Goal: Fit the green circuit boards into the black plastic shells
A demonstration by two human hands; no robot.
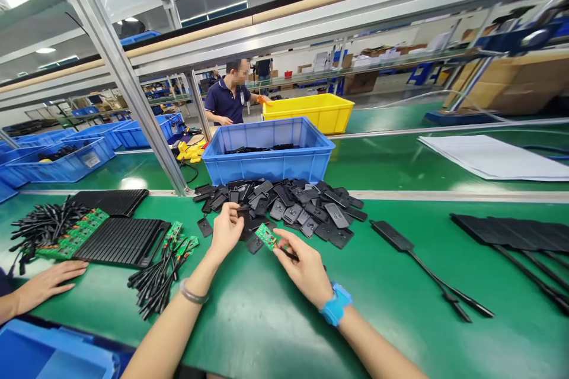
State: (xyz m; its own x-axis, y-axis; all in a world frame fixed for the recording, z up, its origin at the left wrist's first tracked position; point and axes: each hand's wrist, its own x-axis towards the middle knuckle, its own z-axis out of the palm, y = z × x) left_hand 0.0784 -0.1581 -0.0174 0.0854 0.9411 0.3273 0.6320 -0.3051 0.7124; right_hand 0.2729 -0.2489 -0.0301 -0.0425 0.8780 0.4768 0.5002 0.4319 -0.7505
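Observation:
My right hand (304, 269) pinches a small green circuit board (267, 235) with a black cable running back under the fingers. My left hand (226, 228) reaches into the near edge of a pile of black plastic housings (293, 207), fingers curled on one black piece (242, 208). Both hands hover just above the green mat (275, 320). The housing pile lies right behind them, in front of a blue bin (271, 151).
Black slotted trays (122, 240) and green boards with black cables (162, 266) lie at left, where another person's hand (44, 284) rests. Assembled black units with cables (422, 266) lie at right. A yellow bin (311, 109), white sheets (489, 157) and a worker sit beyond.

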